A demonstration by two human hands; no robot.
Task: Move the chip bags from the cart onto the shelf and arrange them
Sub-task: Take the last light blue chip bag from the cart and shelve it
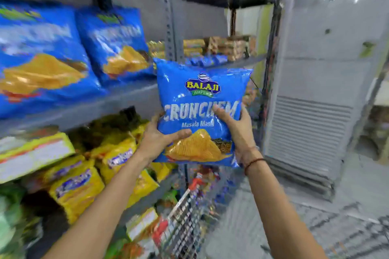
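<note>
I hold a blue Balaji chip bag (200, 94) upright in front of the shelf's metal post. My left hand (162, 139) grips its lower left edge, thumb across the front. My right hand (237, 130) grips its lower right side, fingers over the printed name. Two more blue chip bags (42, 63) (115, 44) lean on the grey shelf (117, 99) to the left, at about the same height. The wire cart (185, 212) stands low, below the held bag, with mixed packets inside.
Yellow snack packets (77, 187) fill the shelf below. Small packets (221, 46) are stacked on the shelf bay behind the post (170, 12). A tall grey air-conditioner unit (324, 82) stands to the right on the grey floor.
</note>
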